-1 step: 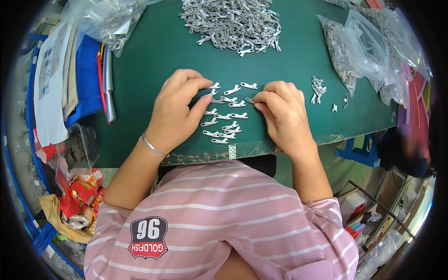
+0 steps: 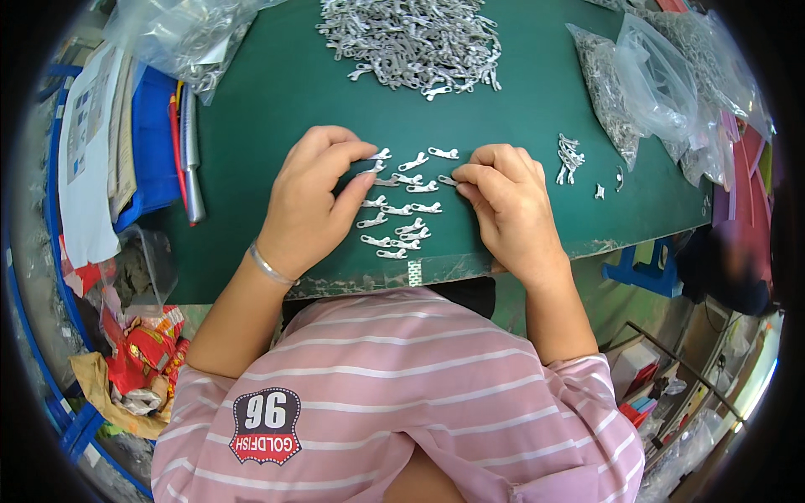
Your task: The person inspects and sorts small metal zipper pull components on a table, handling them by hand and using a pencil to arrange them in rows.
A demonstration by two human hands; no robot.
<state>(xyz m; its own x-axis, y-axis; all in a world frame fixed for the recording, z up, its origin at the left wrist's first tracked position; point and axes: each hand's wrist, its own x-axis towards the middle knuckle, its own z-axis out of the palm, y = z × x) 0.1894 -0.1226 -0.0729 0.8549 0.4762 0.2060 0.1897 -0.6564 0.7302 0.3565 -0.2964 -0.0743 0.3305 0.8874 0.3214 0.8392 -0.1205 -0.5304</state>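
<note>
Small silver metal pieces (image 2: 423, 208), each with a slotted end and a forked end, lie in loose rows on the green tabletop (image 2: 277, 109) between my hands. My left hand (image 2: 314, 189) is curled at the left of the rows, thumb and forefinger closing about two metal pieces (image 2: 377, 167), whose left ends the fingertips partly hide. On the other side, my right hand (image 2: 511, 201) pinches one metal piece (image 2: 448, 180) by its right end between thumb and forefinger; its left end sticks out toward the rows.
A large heap of like pieces (image 2: 411, 42) lies at the far middle. To the right are a small cluster of metal bits (image 2: 569, 159) and filled clear bags (image 2: 604, 92). A blue bin (image 2: 159, 138) and pens stand left; a clear plastic tub (image 2: 151, 268) sits by the left edge.
</note>
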